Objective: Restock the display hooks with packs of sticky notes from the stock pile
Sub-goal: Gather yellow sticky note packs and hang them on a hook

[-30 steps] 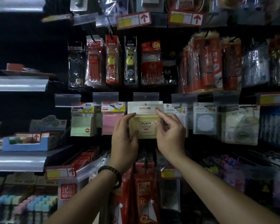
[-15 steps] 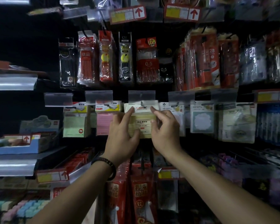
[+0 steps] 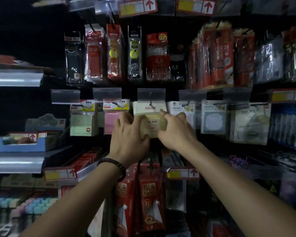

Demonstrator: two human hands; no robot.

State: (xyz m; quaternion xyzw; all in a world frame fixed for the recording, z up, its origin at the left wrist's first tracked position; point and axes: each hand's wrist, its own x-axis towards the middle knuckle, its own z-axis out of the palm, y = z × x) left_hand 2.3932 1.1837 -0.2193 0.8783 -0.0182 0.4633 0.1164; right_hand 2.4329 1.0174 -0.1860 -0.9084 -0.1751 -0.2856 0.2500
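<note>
The left hand (image 3: pixel 128 134) and right hand (image 3: pixel 176 132) are pinching the yellow sticky-note pack (image 3: pixel 149 115) by its sides at the middle hook (image 3: pixel 150 104), seemingly threaded, and releasing it unseated is risking a drop.

Stationery shop: price tags (image 3: pixel 138 8), pen packs (image 3: pixel 157 56)

Hooks (image 3: pixel 150 104) carry sticky-note packs (image 3: pixel 82 124) and pen packs (image 3: pixel 158 60).

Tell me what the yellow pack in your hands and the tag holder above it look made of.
The yellow pack looks like a matte paper pad, probably film-wrapped given its faint sheen, under a white card header. The tag holder looks like hazy clear plastic: the dark backing shows through.
</note>
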